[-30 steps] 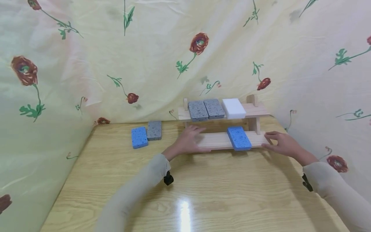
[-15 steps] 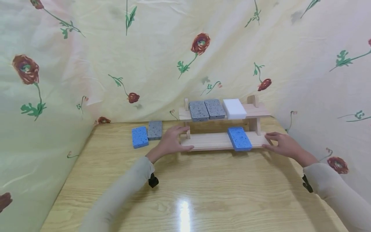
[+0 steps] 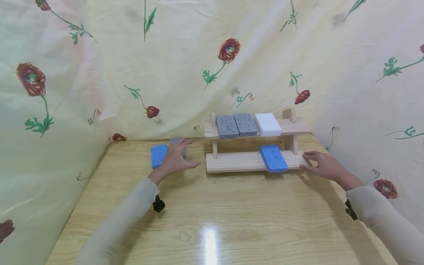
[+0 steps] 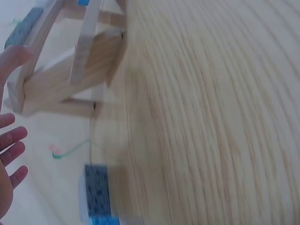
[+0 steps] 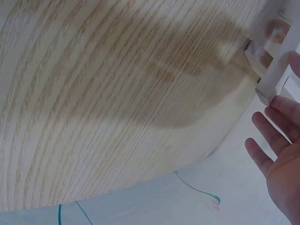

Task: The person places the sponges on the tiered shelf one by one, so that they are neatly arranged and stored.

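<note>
Some room between spread left hand (image 3: 173, 160) and shelf (image 3: 238, 162), right hand (image 3: 324, 165) pinching its right edge

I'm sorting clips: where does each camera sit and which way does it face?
Head: on the head, facing forward and down at the two-tier wooden shelf; left hand, right hand show.
Left wrist: on that wrist, facing tabletop and shelf; left hand at left.
Right wrist: on that wrist, facing mostly tabletop; right hand at right.
First two share the shelf.
</note>
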The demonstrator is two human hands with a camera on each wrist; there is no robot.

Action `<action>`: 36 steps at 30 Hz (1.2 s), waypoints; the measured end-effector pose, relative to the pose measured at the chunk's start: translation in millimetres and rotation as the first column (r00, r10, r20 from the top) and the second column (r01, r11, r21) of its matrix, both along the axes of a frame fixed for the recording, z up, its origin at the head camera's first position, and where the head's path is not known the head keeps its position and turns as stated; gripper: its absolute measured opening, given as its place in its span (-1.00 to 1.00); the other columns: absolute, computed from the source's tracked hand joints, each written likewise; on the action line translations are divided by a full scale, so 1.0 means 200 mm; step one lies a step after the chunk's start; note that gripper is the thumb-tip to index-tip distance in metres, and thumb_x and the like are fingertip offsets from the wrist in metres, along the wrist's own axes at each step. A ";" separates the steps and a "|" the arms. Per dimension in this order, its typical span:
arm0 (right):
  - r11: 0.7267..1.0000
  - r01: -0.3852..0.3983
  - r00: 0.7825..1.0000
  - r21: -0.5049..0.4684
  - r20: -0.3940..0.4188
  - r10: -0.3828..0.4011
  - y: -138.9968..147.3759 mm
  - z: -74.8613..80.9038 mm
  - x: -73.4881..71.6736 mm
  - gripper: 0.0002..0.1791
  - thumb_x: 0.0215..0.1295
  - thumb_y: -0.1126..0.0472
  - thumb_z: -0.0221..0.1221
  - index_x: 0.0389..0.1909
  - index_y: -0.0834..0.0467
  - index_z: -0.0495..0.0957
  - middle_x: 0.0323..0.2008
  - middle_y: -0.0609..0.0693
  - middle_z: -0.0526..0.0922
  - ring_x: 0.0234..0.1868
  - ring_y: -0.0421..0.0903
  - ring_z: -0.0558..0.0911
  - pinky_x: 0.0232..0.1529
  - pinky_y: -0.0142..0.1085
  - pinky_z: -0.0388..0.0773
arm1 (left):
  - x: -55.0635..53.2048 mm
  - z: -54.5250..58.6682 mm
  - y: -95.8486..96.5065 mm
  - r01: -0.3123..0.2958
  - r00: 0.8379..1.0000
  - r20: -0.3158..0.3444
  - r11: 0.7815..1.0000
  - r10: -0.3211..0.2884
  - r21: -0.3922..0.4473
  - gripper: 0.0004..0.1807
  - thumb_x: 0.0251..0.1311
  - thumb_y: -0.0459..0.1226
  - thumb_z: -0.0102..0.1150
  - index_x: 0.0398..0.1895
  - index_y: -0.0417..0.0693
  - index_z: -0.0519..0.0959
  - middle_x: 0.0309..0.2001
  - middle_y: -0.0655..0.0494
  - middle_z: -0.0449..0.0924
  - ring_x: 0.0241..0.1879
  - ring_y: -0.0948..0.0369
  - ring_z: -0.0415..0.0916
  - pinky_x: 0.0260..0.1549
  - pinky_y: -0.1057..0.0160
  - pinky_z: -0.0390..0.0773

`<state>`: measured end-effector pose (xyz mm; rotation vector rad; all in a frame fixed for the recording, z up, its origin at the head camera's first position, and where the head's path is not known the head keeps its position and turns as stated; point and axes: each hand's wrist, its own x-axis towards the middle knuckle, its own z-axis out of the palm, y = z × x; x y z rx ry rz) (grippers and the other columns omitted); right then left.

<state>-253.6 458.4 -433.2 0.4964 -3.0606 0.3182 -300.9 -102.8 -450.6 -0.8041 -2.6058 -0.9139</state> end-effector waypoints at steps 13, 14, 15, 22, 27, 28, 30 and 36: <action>1.000 -0.003 1.000 0.005 0.004 0.003 0.00 0.00 0.00 -0.27 0.35 -0.10 0.29 0.19 0.50 0.53 0.23 0.48 0.52 0.23 0.48 0.51 0.15 0.30 0.49 | -0.05 -0.01 -0.23 -0.079 0.984 0.160 0.997 0.080 -0.007 0.04 -0.08 0.08 0.57 0.51 0.05 0.32 0.40 -0.10 0.33 0.39 -0.11 0.26 0.31 -0.29 0.37; 1.000 -0.003 1.000 0.001 0.003 0.003 0.00 0.00 0.00 -0.27 0.35 -0.10 0.29 0.19 0.50 0.53 0.23 0.48 0.53 0.23 0.48 0.51 0.15 0.29 0.49 | -0.06 -0.01 -0.25 -0.084 0.983 0.165 0.996 0.085 -0.017 0.04 -0.08 0.09 0.57 0.51 0.05 0.31 0.41 -0.10 0.32 0.40 -0.11 0.25 0.31 -0.29 0.36; 1.000 -0.003 1.000 -0.003 0.002 0.003 0.00 0.00 0.00 -0.28 0.35 -0.09 0.29 0.19 0.50 0.53 0.23 0.47 0.53 0.23 0.47 0.50 0.15 0.29 0.49 | -0.06 -0.02 -0.26 -0.087 0.982 0.165 0.996 0.090 -0.027 0.05 -0.08 0.08 0.57 0.52 0.04 0.31 0.41 -0.11 0.32 0.40 -0.12 0.24 0.31 -0.29 0.36; 1.000 0.000 1.000 -0.013 0.008 0.000 0.00 0.00 0.00 -0.28 0.35 -0.09 0.29 0.19 0.50 0.53 0.24 0.48 0.52 0.24 0.48 0.50 0.16 0.30 0.49 | -0.11 -0.04 -0.33 -0.093 0.978 0.176 0.991 0.109 -0.098 0.11 -0.08 0.12 0.54 0.55 -0.02 0.24 0.46 -0.16 0.27 0.44 -0.16 0.19 0.36 -0.32 0.29; 1.000 -0.001 1.000 -0.006 0.009 0.001 0.00 0.00 0.00 -0.27 0.35 -0.09 0.29 0.19 0.50 0.53 0.23 0.49 0.52 0.23 0.48 0.50 0.15 0.30 0.50 | -0.12 -0.04 -0.36 -0.086 0.975 0.194 0.987 0.112 -0.134 0.12 -0.07 0.10 0.53 0.56 -0.04 0.22 0.50 -0.22 0.23 0.48 -0.22 0.13 0.38 -0.38 0.22; 1.000 -0.002 1.000 -0.003 0.008 0.002 0.00 0.00 0.01 -0.27 0.35 -0.10 0.29 0.19 0.50 0.53 0.23 0.49 0.52 0.23 0.48 0.50 0.14 0.29 0.50 | -0.13 -0.04 -0.37 -0.087 0.974 0.197 0.986 0.114 -0.142 0.12 -0.07 0.10 0.53 0.56 -0.04 0.22 0.50 -0.22 0.23 0.48 -0.23 0.12 0.38 -0.38 0.21; 1.000 0.000 1.000 0.001 0.006 0.000 0.00 0.00 0.01 -0.27 0.35 -0.10 0.29 0.18 0.51 0.53 0.23 0.49 0.52 0.22 0.48 0.51 0.13 0.29 0.51 | -0.14 -0.05 -0.37 -0.089 0.972 0.201 0.983 0.120 -0.158 0.12 -0.07 0.10 0.53 0.56 -0.06 0.22 0.50 -0.24 0.23 0.48 -0.25 0.13 0.38 -0.39 0.21; 1.000 0.004 1.000 0.002 0.006 -0.004 -0.01 0.01 0.01 -0.27 0.35 -0.10 0.29 0.19 0.51 0.53 0.23 0.49 0.52 0.18 0.46 0.55 0.10 0.26 0.54 | -0.18 -0.06 -0.39 -0.085 0.965 0.229 0.978 0.129 -0.191 0.13 -0.07 0.08 0.53 0.56 -0.12 0.22 0.50 -0.27 0.22 0.47 -0.27 0.11 0.38 -0.40 0.20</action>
